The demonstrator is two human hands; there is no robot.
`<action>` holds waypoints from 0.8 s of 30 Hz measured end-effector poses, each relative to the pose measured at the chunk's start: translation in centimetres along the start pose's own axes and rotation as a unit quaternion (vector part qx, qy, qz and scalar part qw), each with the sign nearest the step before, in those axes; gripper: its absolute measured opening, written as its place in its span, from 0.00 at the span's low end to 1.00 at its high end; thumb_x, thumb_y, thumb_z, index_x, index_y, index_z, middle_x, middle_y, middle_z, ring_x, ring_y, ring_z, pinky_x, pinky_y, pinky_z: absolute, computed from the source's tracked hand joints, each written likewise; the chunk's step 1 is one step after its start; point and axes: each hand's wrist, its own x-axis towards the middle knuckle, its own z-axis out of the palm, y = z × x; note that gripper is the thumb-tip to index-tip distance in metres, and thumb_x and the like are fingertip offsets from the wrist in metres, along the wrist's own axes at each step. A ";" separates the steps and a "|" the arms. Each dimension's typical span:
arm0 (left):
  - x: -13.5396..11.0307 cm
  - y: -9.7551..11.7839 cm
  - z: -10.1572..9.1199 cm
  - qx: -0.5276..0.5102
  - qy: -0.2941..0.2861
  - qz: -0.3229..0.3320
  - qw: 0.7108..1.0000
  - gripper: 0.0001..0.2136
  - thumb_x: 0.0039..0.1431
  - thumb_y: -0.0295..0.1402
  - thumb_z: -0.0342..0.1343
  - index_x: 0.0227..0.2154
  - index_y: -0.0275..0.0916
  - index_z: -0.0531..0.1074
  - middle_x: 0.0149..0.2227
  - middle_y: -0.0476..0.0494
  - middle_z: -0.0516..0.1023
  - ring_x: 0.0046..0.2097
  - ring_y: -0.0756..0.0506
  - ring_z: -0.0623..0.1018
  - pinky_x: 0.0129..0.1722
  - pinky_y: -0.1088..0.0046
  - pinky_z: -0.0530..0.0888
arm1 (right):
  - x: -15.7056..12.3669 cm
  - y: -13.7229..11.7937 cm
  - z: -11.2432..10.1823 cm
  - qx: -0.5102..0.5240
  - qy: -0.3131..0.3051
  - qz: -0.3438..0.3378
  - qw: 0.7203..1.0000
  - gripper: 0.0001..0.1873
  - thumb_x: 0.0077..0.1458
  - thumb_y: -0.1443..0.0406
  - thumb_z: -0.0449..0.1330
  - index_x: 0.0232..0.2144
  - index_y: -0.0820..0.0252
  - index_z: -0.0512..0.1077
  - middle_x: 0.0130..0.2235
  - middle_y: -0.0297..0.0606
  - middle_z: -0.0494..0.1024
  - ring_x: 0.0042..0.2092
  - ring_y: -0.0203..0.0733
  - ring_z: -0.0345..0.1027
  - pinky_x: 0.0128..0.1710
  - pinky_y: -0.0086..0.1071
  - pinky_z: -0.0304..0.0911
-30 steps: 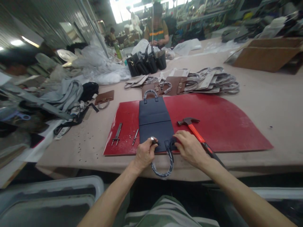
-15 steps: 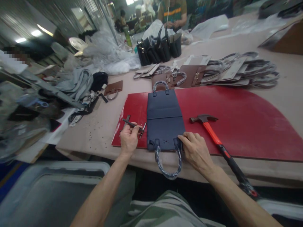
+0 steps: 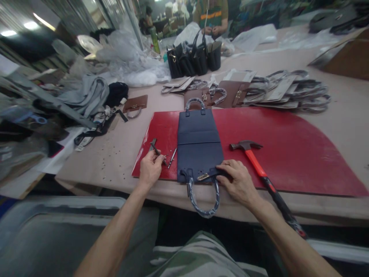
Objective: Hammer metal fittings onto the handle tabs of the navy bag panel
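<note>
A navy bag panel (image 3: 198, 129) lies flat on a red board (image 3: 288, 150), with plastic-wrapped handles at both ends; the near handle (image 3: 204, 212) hangs past the table edge. My right hand (image 3: 239, 181) is closed on a short navy strap (image 3: 213, 172) with a gold-coloured metal fitting at its tip. That strap lies across the panel's near end, by some small holes. Left of the panel, my left hand (image 3: 150, 167) grips a thin dark metal rod (image 3: 155, 148). Beside its fingertips a slim silver rod (image 3: 172, 158) rests on the board.
A claw hammer (image 3: 256, 161) with a red and black handle lies right of the panel. Behind are brown bag pieces (image 3: 227, 90) with wrapped handles and several black bags (image 3: 193, 61). A grey bin (image 3: 86, 223) stands low at the left. Another person (image 3: 213, 19) is across the table.
My right hand has brought the strap with its metal fitting inward over the panel's near end. The rod in my left hand has tilted more steeply. The view has shifted slightly.
</note>
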 end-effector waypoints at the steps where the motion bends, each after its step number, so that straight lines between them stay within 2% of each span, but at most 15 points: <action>1: -0.2 0.1 0.0 0.007 0.003 0.003 1.000 0.13 0.58 0.38 0.58 0.42 0.35 0.73 0.34 0.42 0.83 0.36 0.43 0.83 0.40 0.68 0.80 | -0.1 -0.1 -0.2 0.009 -0.009 -0.006 1.000 0.10 0.58 0.63 0.60 0.42 0.58 0.77 0.45 0.44 0.75 0.46 0.49 0.66 0.46 0.43 0.61; 5: -0.6 0.0 -0.1 0.024 0.008 0.021 0.999 0.12 0.60 0.38 0.56 0.42 0.36 0.73 0.34 0.43 0.83 0.35 0.43 0.84 0.40 0.68 0.80 | -0.5 0.0 -0.7 0.048 -0.021 -0.018 0.998 0.05 0.56 0.65 0.61 0.35 0.57 0.76 0.44 0.42 0.77 0.46 0.48 0.66 0.47 0.43 0.59; 14: -1.9 -0.2 0.7 0.028 0.039 0.067 0.997 0.12 0.64 0.37 0.53 0.45 0.37 0.71 0.37 0.41 0.83 0.38 0.44 0.84 0.42 0.69 0.79 | -0.3 -0.5 -0.3 0.048 -0.013 0.011 0.999 0.06 0.55 0.64 0.62 0.36 0.58 0.76 0.43 0.42 0.77 0.46 0.49 0.66 0.48 0.44 0.57; 18: -1.5 0.4 0.9 0.097 0.048 0.085 0.991 0.12 0.62 0.37 0.53 0.44 0.38 0.73 0.38 0.40 0.83 0.39 0.41 0.83 0.43 0.67 0.78 | -0.8 -0.8 -0.3 0.037 -0.002 0.018 0.999 0.08 0.57 0.63 0.61 0.39 0.57 0.76 0.45 0.43 0.77 0.48 0.51 0.67 0.49 0.46 0.60; 22: -0.1 1.6 0.8 0.174 0.001 0.062 0.983 0.08 0.63 0.34 0.53 0.41 0.39 0.74 0.35 0.40 0.83 0.37 0.39 0.82 0.39 0.67 0.77 | -1.4 -0.2 -0.2 0.023 0.016 0.003 1.000 0.10 0.59 0.59 0.61 0.40 0.56 0.77 0.47 0.44 0.78 0.49 0.52 0.68 0.49 0.47 0.62; 24: 0.7 2.3 0.9 0.238 -0.002 0.049 0.970 0.06 0.62 0.33 0.54 0.38 0.39 0.75 0.32 0.39 0.81 0.35 0.38 0.82 0.36 0.67 0.76 | -1.4 0.4 0.0 0.018 0.024 -0.012 0.999 0.11 0.59 0.56 0.61 0.40 0.54 0.77 0.47 0.43 0.78 0.49 0.52 0.69 0.48 0.47 0.63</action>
